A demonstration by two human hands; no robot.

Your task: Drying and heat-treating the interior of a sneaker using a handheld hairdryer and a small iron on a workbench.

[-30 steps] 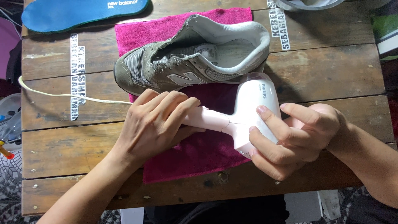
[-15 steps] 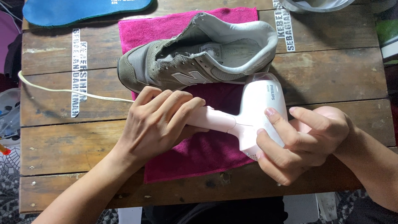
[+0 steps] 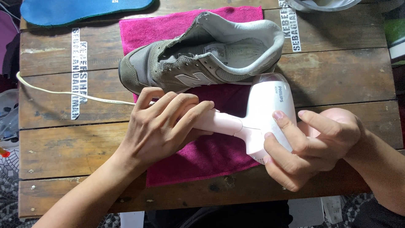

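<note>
Head cam, near edge first. What's up w/ the hands?

— Left hand (image 3: 162, 126) is wrapped round the handle of a pale pink hair dryer (image 3: 257, 116), fingers curled closed over it. Right hand (image 3: 314, 145) grips the dryer's body from the right side, fingers (image 3: 280, 126) pressed on the casing, thumb side underneath.

— Where's the dryer exactly?

— Over the near-right part of a magenta towel (image 3: 202, 156), handle pointing left, barrel pointing far, toward the shoe. Can't tell if it touches the towel or is held just above it. Its white cord (image 3: 63, 92) runs off left across the planks.

— And the shoe?

— Grey sneaker (image 3: 202, 59), lying on the far half of the towel, toe to the left, heel to the right, opening facing up, no insole visible inside. Dryer's nozzle end sits just beside the heel area.

— What's under it all?

— Wooden plank table (image 3: 346, 80), dark and worn, w/ white stencilled lettering on left and far right.

— Anything further back?

— Blue insole (image 3: 80, 8) at the far-left edge, well apart from the shoe. Far right, a whitish rounded object, cut off by the frame, can't ID it.
</note>
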